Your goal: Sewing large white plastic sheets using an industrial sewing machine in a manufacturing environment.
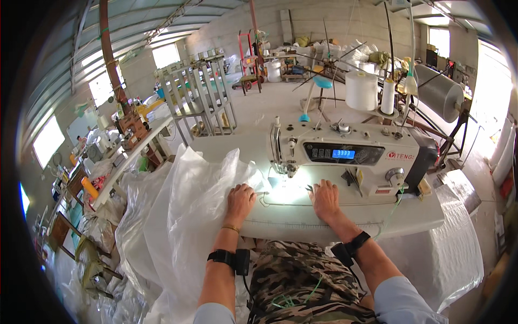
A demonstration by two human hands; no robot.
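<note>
A white sewing machine [345,141] with a lit blue display stands on a pale work table [334,229]. Its lamp throws a bright glare under the needle, washing out detail there. Left of the needle, a translucent white plastic sheet [186,200] is bunched on the table and hangs over the front edge. My left hand [240,205] is closed on the sheet's right edge, fingers curled. To the right of the needle, my right hand [325,201] rests on the table, closed around a small dark pointed tool [309,188], perhaps thread snips, mostly hidden by the fingers.
Another white sheet [453,243] hangs off the table's right side. Behind the machine stand a large white thread cone [361,90] and a narrower spool [388,96]. A grey metal rack [197,100] is beyond the table. More plastic is heaped on the left, near a long bench [132,156].
</note>
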